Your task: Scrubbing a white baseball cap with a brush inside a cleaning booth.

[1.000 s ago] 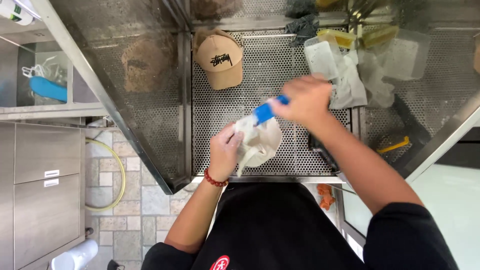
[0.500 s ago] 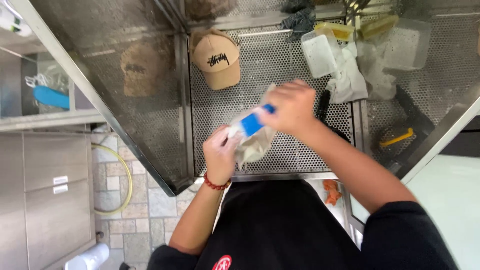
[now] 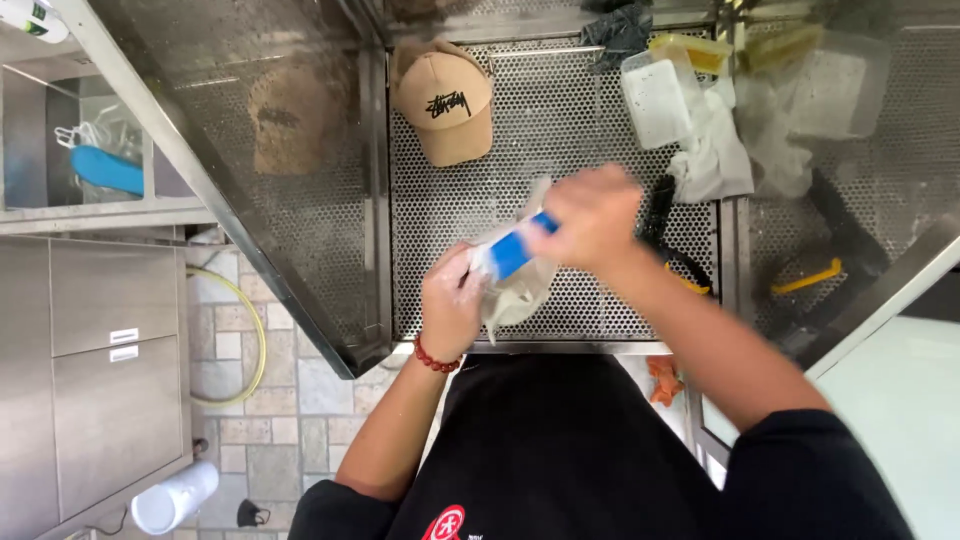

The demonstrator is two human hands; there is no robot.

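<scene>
Perforated steel shelf, tan cap, plastic tub, white rag

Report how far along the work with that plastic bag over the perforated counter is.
Done: nothing shows as finished. In hand: the left hand grips the clear plastic bag while the right hand pulls its blue-and-white strip; motion blurs the detail. Left: the bag is not set down on the perforated counter; its contents are unclear.

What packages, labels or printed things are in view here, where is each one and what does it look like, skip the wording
Pouch: soft, clear-whitish with a blue band, held between left hand and right hand above the perforated metal tray.
Cap: tan, dark print on the front, upper tray.
Two small white labels: rectangular, on the grey cabinet, lower left.
Plastic containers: clear, boxy, upper right.
Bottle: white with green, top left corner.
</scene>
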